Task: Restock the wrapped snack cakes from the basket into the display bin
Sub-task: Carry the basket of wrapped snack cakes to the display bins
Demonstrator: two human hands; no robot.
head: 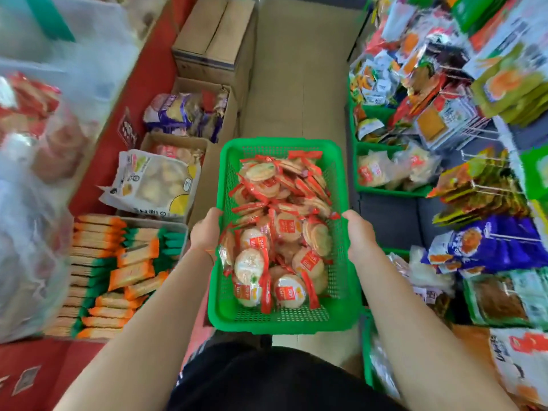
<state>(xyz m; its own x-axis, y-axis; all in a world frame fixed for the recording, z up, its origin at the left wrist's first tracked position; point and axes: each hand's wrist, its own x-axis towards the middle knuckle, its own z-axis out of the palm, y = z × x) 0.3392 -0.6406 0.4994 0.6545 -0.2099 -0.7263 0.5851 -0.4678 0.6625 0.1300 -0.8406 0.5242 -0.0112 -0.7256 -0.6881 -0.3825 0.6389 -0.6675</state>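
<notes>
I hold a green perforated plastic basket point(283, 320) in front of my body, my left hand point(205, 232) gripping its left rim and my right hand point(360, 237) gripping its right rim, fingers of each curled over the edge. The basket is rectangular, with rounded corners and mesh-like walls and floor; its long axis runs straight away from me, from my waist toward the beige tiled aisle floor point(296, 84), and the far short end points up the aisle. It sits roughly level between my two forearms.

Inside, between my hands, lie the round wrapped snack cakes point(281, 232): pale flat discs in clear glossy film with red labels and red crimped ends. They are heaped loosely, overlapping at many angles; those nearest me lie mostly face up, those beyond my hands tilt on edge.

Out beyond my left hand stand open brown cardboard boxes point(213, 40), one holding purple-and-white packets point(184, 114), and a white bag with yellow print point(154, 185) rests on another. Just left of my left forearm sits a tray of slim orange-and-green wrapped bars point(118, 271) in rows. Beyond my right hand, a green plastic display bin point(385, 191) holds similar pale round cakes in clear wrap point(397, 167). Further right, bright foil packets point(480, 188) hang on wire pegs, blurred.
</notes>
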